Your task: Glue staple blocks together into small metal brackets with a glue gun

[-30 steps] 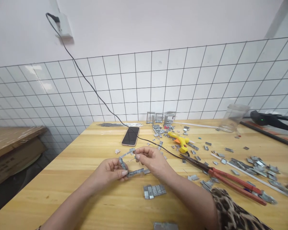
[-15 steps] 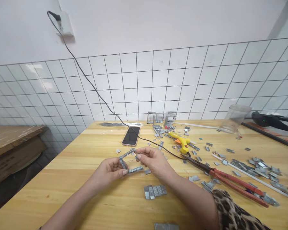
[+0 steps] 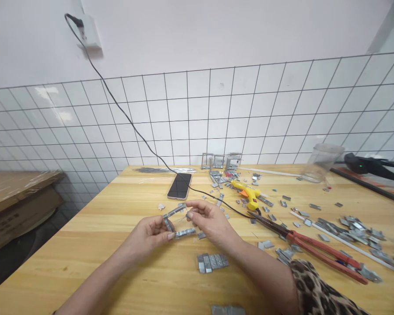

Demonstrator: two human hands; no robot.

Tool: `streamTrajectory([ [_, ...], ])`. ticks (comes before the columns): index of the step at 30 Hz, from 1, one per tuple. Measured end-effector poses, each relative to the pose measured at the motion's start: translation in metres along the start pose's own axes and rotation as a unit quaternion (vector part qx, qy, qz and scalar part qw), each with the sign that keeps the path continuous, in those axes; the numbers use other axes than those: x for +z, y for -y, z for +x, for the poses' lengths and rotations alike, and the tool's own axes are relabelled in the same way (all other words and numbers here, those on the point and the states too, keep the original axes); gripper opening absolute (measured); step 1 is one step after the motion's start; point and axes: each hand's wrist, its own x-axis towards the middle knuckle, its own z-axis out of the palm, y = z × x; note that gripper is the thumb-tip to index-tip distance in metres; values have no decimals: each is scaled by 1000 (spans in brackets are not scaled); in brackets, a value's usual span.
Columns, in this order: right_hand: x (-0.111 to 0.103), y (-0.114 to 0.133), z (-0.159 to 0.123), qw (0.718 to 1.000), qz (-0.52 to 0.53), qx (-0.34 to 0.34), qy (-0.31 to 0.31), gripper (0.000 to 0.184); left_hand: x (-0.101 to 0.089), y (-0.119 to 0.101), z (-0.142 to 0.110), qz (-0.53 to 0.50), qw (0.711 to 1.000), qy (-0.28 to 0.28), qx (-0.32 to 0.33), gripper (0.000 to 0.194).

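Observation:
My left hand (image 3: pixel 153 232) pinches the corner of a small U-shaped metal frame (image 3: pixel 176 211) made of grey strips, held just above the table. Closed at the open side of that frame is my right hand (image 3: pixel 206 216), thumb against fingertips. A thin wire-like piece shows at its fingertips, too small to make out well. Below the hands lies a row of grey metal clips (image 3: pixel 212 262) side by side. Another metal piece (image 3: pixel 227 309) is cut off by the bottom edge of the view.
Behind the hands lies a phone (image 3: pixel 179 186) with a black cable across it. A yellow glue gun (image 3: pixel 248 194) and red-handled cutters (image 3: pixel 325 253) are to the right, among scattered metal pieces (image 3: pixel 357 229). Small metal frames (image 3: pixel 233 162) stand by the wall, and a clear plastic cup (image 3: pixel 321 162) farther right.
Both hands stay almost in place around the metal frame. The right fingertips and the thin piece at them have shifted very slightly.

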Motion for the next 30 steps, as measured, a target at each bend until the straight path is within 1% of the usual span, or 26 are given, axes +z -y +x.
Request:
streamTrajectory([
  [7, 0, 0, -1, 1000, -8, 7, -3, 30, -2, -4, -1, 11, 1000, -3, 6, 32],
  [14, -2, 2, -3, 999, -21, 24, 8, 34, -8, -1, 0, 28, 1000, -13, 4, 29],
  [19, -2, 0, -1, 999, -28, 22, 11, 36, -11, 0, -1, 46, 999, -22, 3, 27],
  [25, -2, -2, 0, 999, -35, 28, 19, 43, -13, -6, -1, 68, 997, -36, 9, 24],
  [30, -3, -1, -1, 998, -46, 37, 20, 44, -18, -9, -1, 84, 995, -48, 12, 22],
])
